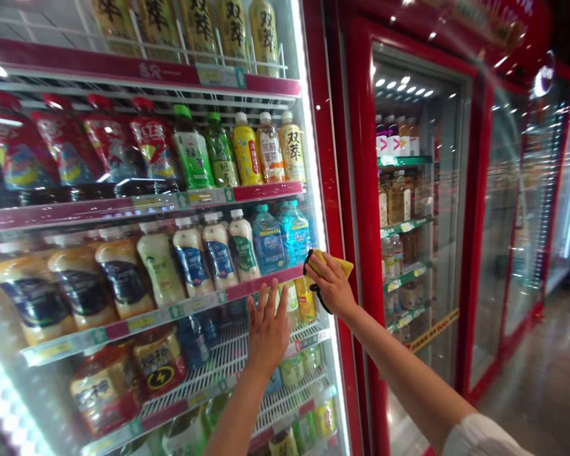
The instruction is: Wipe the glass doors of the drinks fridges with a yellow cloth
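My right hand (332,285) presses a yellow cloth (344,267) with a dark edge against the right side of the drinks fridge, by the bright light strip (319,209). Part of the cloth is hidden under the palm. My left hand (270,326) is open and raised, fingers stretched upward, in front of the pink shelf edge (247,288); whether it touches the door glass I cannot tell. Close above my hands stand blue bottles (268,237) and white-capped bottles (242,247). A yellow drink (305,301) shows just below the cloth.
Red-capped bottles (152,139) and green-capped bottles (190,149) fill a higher shelf. Large red-brown bottles (104,389) stand on a wire shelf at lower left. To the right, more red-framed glass-door fridges (479,240) line a shiny floor (551,367).
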{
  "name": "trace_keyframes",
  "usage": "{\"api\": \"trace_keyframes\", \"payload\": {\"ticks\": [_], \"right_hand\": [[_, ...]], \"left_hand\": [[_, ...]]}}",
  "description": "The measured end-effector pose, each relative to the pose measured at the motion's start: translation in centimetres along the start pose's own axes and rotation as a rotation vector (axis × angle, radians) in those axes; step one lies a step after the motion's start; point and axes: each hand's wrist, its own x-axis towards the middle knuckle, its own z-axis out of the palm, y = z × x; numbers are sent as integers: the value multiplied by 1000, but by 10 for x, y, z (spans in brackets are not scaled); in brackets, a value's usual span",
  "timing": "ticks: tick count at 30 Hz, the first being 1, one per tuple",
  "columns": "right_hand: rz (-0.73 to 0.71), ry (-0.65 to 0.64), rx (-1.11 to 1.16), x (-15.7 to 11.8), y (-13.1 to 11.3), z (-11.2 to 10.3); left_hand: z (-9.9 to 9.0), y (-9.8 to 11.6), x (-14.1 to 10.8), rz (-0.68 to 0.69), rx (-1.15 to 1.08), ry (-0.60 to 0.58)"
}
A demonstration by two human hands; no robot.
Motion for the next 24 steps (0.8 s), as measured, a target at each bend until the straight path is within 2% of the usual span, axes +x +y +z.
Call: {"api": "trace_keyframes", "payload": {"ticks": [2, 5, 8, 10, 13, 15, 17, 19, 22, 24], "right_hand": [[-23, 8, 3, -11, 11, -3], [95, 99, 9, 7, 21, -4], [195, 152, -13, 41, 5, -2], [173, 93, -29, 51, -15, -1], [27, -47, -9, 32, -33, -1], [-55, -60, 16, 9, -27, -2], [-67, 12, 39, -8, -11, -2], [-17, 122, 58, -11, 6, 0], [82, 275, 70, 12, 13, 5], [135, 323, 58, 35, 1, 8]], "left_hand": [[-2, -4, -4, -3, 10, -5], [-6, -9, -7, -31, 26, -11], [-10, -12, -7, -72, 44, -17], [-13, -12, -7, -91, 55, -21], [-17, -13, -11, -104, 74, -20], [-19, -16, -16, -105, 93, -13], [-22, -20, -23, -102, 120, -11], [-25, -25, -28, -97, 146, -17], [-31, -33, -32, -102, 168, -33], [-33, -36, -33, -112, 175, -38]]}}
